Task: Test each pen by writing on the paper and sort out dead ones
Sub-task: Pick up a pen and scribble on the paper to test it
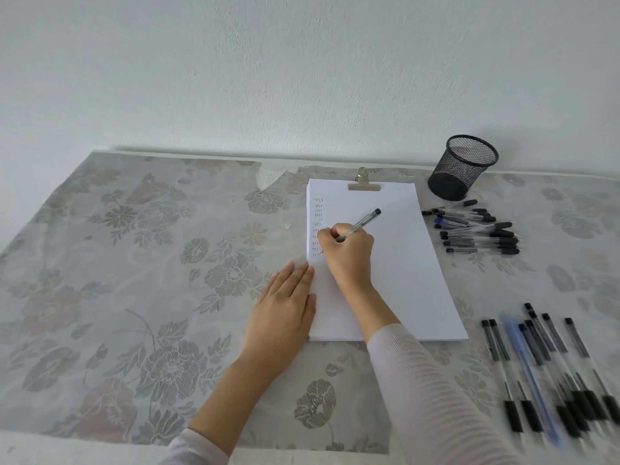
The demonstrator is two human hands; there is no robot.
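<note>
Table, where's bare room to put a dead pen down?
The whole stretch of tablecloth left of the paper is bare. The right side is crowded: one pen pile below the mesh cup, another nearer, only a narrow gap between them.

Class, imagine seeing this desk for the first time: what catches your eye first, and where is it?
At the centre, the right hand writes with a clear pen on the clipped paper, while the left hand lies flat at the paper's left edge. To the right lie two pen piles below a black mesh cup.
</note>
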